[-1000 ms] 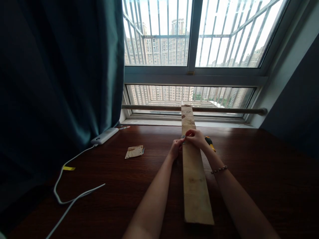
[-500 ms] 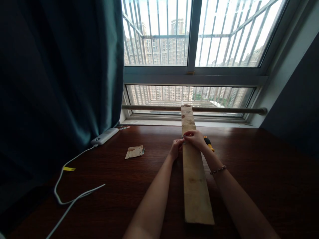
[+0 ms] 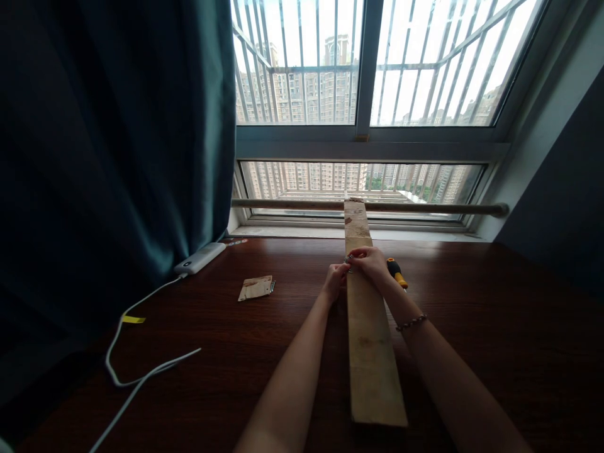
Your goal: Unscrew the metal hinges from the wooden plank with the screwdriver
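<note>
A long pale wooden board (image 3: 372,352) lies lengthwise in front of me, its far end by the window rail. At the board's left edge, my left hand (image 3: 336,277) is closed, fingertips against a small shiny metal piece (image 3: 348,258). My right hand (image 3: 370,261) rests over the board and pinches at the same metal piece from the right. Fingers cover most of this piece, so its kind cannot be made out. Just right of my right hand lies a screwdriver (image 3: 396,272) with a black and yellow handle, partly hidden behind my wrist.
A small flat piece of wood (image 3: 255,288) lies to the left, with several screws (image 3: 272,287) at its right edge. Farther left are a white power strip (image 3: 201,258) and its white cable (image 3: 113,365). A dark curtain (image 3: 189,126) hangs at the left; a rail (image 3: 425,207) crosses the window.
Both hands stay at the same spot on the board, with only slight finger movement at the metal piece. The whole view has shifted very slightly.
</note>
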### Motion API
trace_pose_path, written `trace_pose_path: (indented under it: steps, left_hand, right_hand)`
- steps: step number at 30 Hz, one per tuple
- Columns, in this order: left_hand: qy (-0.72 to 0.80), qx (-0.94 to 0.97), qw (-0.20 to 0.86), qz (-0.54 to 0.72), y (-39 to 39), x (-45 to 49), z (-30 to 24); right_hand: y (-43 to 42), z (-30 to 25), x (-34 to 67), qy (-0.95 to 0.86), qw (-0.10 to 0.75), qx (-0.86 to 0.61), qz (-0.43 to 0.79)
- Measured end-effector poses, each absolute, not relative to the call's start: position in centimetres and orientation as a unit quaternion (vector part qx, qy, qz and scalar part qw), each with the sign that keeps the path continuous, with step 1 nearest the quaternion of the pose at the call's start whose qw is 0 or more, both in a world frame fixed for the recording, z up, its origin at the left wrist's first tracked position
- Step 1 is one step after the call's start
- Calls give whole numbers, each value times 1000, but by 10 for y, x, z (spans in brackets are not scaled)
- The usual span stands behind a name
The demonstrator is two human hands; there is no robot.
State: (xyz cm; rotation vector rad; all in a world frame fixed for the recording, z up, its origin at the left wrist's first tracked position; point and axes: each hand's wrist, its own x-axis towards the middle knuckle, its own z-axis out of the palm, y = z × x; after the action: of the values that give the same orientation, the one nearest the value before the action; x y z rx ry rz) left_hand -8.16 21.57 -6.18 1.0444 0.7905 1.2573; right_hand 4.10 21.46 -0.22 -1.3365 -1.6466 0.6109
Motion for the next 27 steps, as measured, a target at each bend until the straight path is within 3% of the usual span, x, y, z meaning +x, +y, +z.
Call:
trace_pose_path:
  steps: [22, 27]
  left_hand:
    - [312, 415, 596, 612, 210, -79, -57]
    - [268, 390, 699, 537, 213, -88, -51]
  right_hand:
    - [213, -5, 42, -666, 478, -521, 237]
    - [209, 0, 42, -664, 462, -539, 235]
